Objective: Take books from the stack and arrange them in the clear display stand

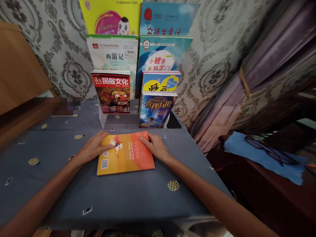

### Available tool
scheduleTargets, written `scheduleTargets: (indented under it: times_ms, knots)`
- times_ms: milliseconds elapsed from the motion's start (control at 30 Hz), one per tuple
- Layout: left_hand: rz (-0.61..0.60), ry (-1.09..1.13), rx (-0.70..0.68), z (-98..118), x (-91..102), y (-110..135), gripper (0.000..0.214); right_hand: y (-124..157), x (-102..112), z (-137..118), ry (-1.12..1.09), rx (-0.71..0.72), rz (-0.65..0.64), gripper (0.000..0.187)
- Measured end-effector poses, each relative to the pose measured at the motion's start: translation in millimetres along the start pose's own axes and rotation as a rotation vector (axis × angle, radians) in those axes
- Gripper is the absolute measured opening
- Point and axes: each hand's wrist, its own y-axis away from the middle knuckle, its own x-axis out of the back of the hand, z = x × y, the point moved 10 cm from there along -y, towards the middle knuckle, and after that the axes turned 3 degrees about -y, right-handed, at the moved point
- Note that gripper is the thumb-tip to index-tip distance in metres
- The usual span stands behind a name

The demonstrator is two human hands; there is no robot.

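An orange and yellow paperback book [128, 153] is turned sideways over the table, back cover up with its barcode at the lower left. My left hand [96, 146] grips its upper left edge, thumb on the cover beside a printed horse and rider. At the upper right edge, my right hand [155, 145] has its thumb on the cover, its other fingers largely hidden beneath. Just beyond the book stands a clear tiered book rack [121, 121]. A red book [113, 94] stands in its left front place, and a blue book [157, 109] in the right front one.
Taller books, including a yellow one [112, 14] and a blue one [168, 19], rise behind. The grey-blue tablecloth [98, 199] covers the table. A wooden cabinet [14, 66] is at left. Eyeglasses [271, 149] lie on a blue cloth [239, 148] at right, below a purple curtain [248, 67].
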Motion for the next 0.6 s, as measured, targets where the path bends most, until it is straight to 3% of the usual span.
scheduleTargets:
  times_ms: [167, 267, 367, 467, 600]
  knots:
    - [-0.107, -0.185, -0.02, -13.7, -16.6, -8.7, 0.055, -1.9, -6.7, 9.9, 0.295, -0.114, -0.048, 0.035]
    - [-0.059, -0.308, -0.048, -6.5, -13.7, -4.8, 0.057, 1.1, -2.4, 9.2, 0.358, -0.168, -0.015, 0.035]
    - [0.027, -0.419, -0.179, 24.4, -22.6, 6.9, 0.046, 5.3, 2.7, -7.0, 0.413, -0.092, 0.05, 0.037]
    - [0.001, -0.439, -0.358, 63.8, -55.4, 23.2, 0.043, 13.3, 2.1, -35.6, 0.478, 0.086, 0.085, 0.031]
    - [0.008, -0.412, -0.417, 92.4, -78.3, 35.1, 0.045, 27.2, -4.8, -69.2, 0.527, 0.269, 0.118, 0.024]
